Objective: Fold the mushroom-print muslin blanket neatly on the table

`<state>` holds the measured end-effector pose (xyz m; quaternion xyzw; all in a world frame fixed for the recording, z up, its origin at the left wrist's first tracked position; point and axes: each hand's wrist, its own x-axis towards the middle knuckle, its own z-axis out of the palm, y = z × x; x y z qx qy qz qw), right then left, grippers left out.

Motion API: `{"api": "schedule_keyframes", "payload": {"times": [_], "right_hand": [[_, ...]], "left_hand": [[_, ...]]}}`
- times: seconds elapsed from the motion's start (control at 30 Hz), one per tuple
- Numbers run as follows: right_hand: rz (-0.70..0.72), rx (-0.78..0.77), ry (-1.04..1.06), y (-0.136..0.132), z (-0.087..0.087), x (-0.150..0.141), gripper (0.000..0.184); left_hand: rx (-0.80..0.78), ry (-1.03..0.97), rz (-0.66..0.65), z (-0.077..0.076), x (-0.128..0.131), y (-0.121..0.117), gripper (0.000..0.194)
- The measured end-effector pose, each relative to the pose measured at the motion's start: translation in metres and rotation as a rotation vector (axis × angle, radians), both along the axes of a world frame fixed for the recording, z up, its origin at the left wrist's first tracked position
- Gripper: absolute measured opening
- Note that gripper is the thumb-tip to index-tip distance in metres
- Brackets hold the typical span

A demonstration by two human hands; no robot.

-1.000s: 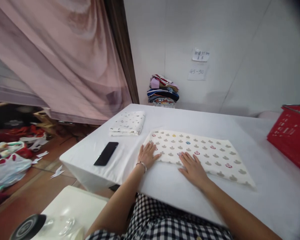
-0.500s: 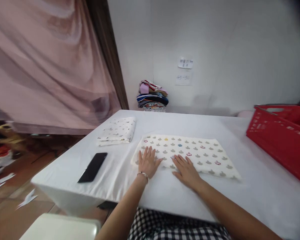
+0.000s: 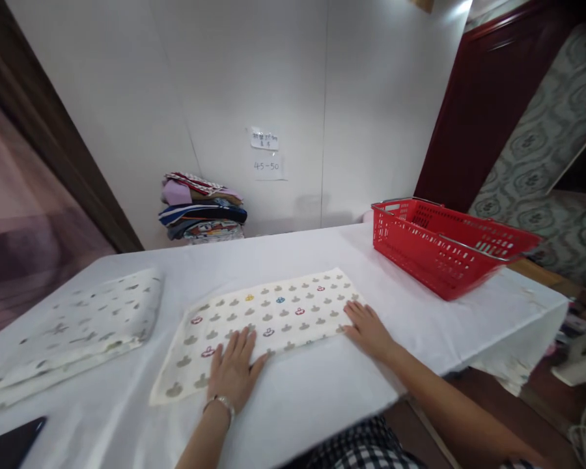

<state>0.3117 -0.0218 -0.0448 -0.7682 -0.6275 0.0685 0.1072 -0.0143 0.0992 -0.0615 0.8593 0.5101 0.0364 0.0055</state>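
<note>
A cream cloth point(image 3: 244, 319) with grey motifs and a few coloured ones lies folded flat in front of me. My left hand point(image 3: 235, 368), a bracelet on its wrist, rests flat on the cloth's near edge, left of the middle, fingers spread. At the cloth's right end lies my right hand point(image 3: 370, 330), fingers stretched out on the near right corner. Neither hand grips anything. Off to the left is a second folded white cloth point(image 3: 88, 319) with small dark prints.
The table point(image 3: 312, 391) has a white cover. A red plastic basket point(image 3: 420, 260) stands at its right. A black phone point(image 3: 12, 446) lies at the near left. Behind the table is a stack of folded fabrics point(image 3: 202, 212); paper notes point(image 3: 267, 166) hang on the wall.
The view has turned right, bringing the whole basket into sight. My right hand has moved along the cloth to its right end. My left hand still lies on the near left part.
</note>
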Motion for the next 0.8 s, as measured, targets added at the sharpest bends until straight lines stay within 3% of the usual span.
{"api": "schedule_keyframes", "payload": {"times": [0.13,0.3,0.43,0.57,0.67,0.8], "right_hand": [[-0.081,0.026,-0.029,-0.019,-0.017,0.023,0.059],[-0.054,0.007,-0.048,-0.014,-0.007,0.020,0.056],[0.018,0.030,-0.037,0.024,0.011,0.004,0.052],[0.134,-0.005,0.051,0.086,0.020,-0.019,0.055],[0.140,-0.026,0.011,0.122,0.012,-0.018,0.054],[0.043,0.004,-0.142,0.145,-0.016,0.010,0.047]], "left_hand": [[-0.025,-0.001,0.000,0.006,0.003,-0.004,0.065],[-0.094,-0.026,0.097,0.021,-0.021,0.013,0.055],[-0.024,-0.015,0.326,0.023,-0.056,0.037,0.056],[-0.058,-0.018,0.399,0.018,-0.068,0.044,0.059],[-0.085,-0.022,0.410,0.018,-0.065,0.039,0.060],[-0.149,-0.043,0.406,0.020,-0.068,0.037,0.062]]}}
